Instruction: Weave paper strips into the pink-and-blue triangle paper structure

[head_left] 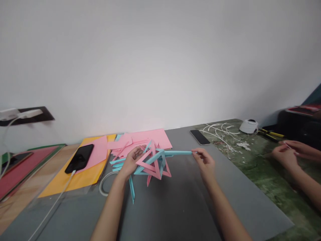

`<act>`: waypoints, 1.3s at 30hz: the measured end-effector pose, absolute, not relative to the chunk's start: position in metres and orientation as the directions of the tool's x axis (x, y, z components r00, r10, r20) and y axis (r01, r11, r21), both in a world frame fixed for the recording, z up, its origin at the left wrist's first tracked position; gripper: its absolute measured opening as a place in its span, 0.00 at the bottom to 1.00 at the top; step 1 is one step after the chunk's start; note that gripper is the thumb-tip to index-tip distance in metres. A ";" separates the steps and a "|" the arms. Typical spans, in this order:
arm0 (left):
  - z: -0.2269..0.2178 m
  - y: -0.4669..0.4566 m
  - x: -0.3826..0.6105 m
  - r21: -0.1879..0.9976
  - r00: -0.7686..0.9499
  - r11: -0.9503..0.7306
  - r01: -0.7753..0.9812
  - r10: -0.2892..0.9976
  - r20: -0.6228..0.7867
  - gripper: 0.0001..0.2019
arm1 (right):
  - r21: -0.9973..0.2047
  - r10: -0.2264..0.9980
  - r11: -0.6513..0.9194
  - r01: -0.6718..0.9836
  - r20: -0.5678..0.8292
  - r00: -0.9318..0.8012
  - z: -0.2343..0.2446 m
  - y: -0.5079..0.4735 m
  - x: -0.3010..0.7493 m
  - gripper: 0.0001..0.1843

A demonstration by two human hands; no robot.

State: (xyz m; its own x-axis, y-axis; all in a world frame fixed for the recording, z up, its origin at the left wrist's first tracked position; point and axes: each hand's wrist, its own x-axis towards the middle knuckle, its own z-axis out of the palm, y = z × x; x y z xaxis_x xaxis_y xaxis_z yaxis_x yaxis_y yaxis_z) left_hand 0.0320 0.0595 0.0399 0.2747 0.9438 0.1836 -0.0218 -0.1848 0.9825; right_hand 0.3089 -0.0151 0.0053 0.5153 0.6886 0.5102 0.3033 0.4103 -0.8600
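Observation:
A pink and blue folded-paper star model [155,162], built of open triangles, is held above the grey board by my left hand [132,161], whose fingers close on its left side. From the model's upper right a blue paper strip [179,153] sticks out sideways. My right hand [204,161] pinches the far end of this strip between thumb and fingers. Whether the strip's inner end is tucked into the model cannot be made out. More folded blue strips [131,189] lie beside and below my left hand, partly hidden by it.
Pink paper sheets [157,134] lie against the wall. A charging phone [79,158] rests on yellow and pink paper at left, near a white ring [102,185]. Another phone [200,137] lies at the back right. Beyond are white strings [220,131] and another person's hands [288,154].

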 end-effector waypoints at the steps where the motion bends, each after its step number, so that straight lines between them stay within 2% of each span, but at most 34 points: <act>1: 0.040 0.059 0.032 0.982 0.279 -0.186 -0.018 0.943 0.184 0.20 | -0.860 0.698 0.407 0.308 0.510 0.502 0.006 -0.015 0.306 0.13; 8: 0.038 0.057 0.036 0.983 0.318 -0.184 0.004 0.932 0.173 0.18 | -0.909 0.800 0.322 0.264 0.411 0.437 0.004 -0.018 0.276 0.15; 15: 0.040 0.057 0.035 0.982 0.287 -0.191 -0.007 0.940 0.185 0.16 | -0.910 0.793 0.316 0.268 0.408 0.452 0.002 -0.017 0.278 0.13; 25: 0.032 0.059 0.037 0.981 0.299 -0.194 0.000 0.936 0.185 0.16 | -0.955 0.858 0.294 0.040 0.282 0.429 -0.015 -0.006 0.275 0.15; 34: 0.037 0.056 0.039 0.975 0.330 -0.222 -0.022 0.919 0.217 0.12 | -0.893 0.835 0.319 0.317 0.423 0.353 -0.002 -0.017 0.267 0.14; 39: 0.039 0.055 0.039 0.978 0.340 -0.203 -0.052 0.917 0.208 0.13 | -0.861 0.816 0.318 0.396 0.462 0.349 0.002 -0.024 0.263 0.12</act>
State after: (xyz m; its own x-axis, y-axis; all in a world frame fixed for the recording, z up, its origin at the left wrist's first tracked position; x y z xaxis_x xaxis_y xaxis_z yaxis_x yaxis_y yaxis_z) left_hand 0.0393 0.0554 0.0385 0.3400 0.9171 0.2083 -0.0516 -0.2029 0.9778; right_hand 0.2626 -0.0235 0.0015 0.3490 0.8155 0.4616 0.3958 0.3182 -0.8614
